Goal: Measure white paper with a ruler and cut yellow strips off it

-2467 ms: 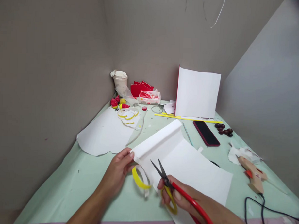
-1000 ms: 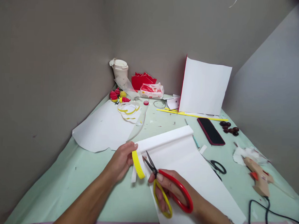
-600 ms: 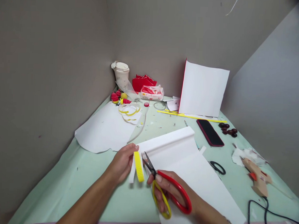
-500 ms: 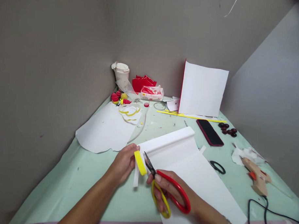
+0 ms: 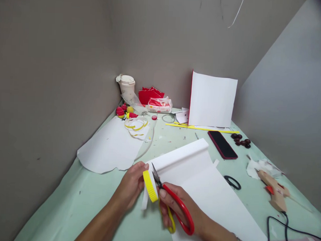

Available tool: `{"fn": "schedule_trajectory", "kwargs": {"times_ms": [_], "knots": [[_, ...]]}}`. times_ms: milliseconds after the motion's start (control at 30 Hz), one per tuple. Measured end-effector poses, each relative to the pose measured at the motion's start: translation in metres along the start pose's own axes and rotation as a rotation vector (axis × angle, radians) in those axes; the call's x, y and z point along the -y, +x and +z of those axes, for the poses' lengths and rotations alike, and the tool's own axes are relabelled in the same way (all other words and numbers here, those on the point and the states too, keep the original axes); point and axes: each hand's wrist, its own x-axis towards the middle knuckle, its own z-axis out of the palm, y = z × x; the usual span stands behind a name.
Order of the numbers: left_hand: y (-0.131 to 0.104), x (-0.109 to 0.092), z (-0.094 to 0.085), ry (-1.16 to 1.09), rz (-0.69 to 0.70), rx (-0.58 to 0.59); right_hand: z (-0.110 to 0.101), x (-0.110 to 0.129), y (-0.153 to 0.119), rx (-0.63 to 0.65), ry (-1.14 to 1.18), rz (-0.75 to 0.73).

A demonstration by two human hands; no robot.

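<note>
My left hand (image 5: pixel 133 181) pinches a short yellow paper strip (image 5: pixel 150 187) that curls downward. Its yellow face is marked with fine crosswise lines, and its back is white. A narrow white strip (image 5: pixel 144 200) hangs behind it from the same fingers. In my right hand (image 5: pixel 176 202) are scissors (image 5: pixel 180 209) with one red and one yellow handle. Their dark, slightly parted blades point up and left beside the yellow strip's right edge; whether they touch it I cannot tell. Beneath both lies a large white sheet (image 5: pixel 200 185) with a folded or rolled far edge.
On the right are a phone (image 5: pixel 222 145), dark beads (image 5: pixel 241 141), a black ring-shaped object (image 5: pixel 232 182) and a corded glue gun (image 5: pixel 274 189). Another white sheet (image 5: pixel 109 147) lies left. At the back stand a lidded cup (image 5: pixel 127 87), a tissue pack (image 5: pixel 160 105) and a white panel (image 5: pixel 212 100).
The scissors have shifted slightly left and their blades have come closer together. More of the yellow strip hangs down, with its lines clearer. The camera view has tilted a little.
</note>
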Motion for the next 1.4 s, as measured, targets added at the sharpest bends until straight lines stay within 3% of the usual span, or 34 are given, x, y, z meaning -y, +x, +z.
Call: {"fn": "schedule_trajectory", "kwargs": {"times_ms": [600, 1400], "knots": [[-0.013, 0.001, 0.011, -0.033, 0.022, -0.019, 0.012, -0.012, 0.010, -0.101, 0.005, -0.014], [-0.015, 0.005, 0.012, -0.014, 0.040, -0.033, 0.016, -0.008, 0.007, -0.086, 0.059, -0.015]]}}
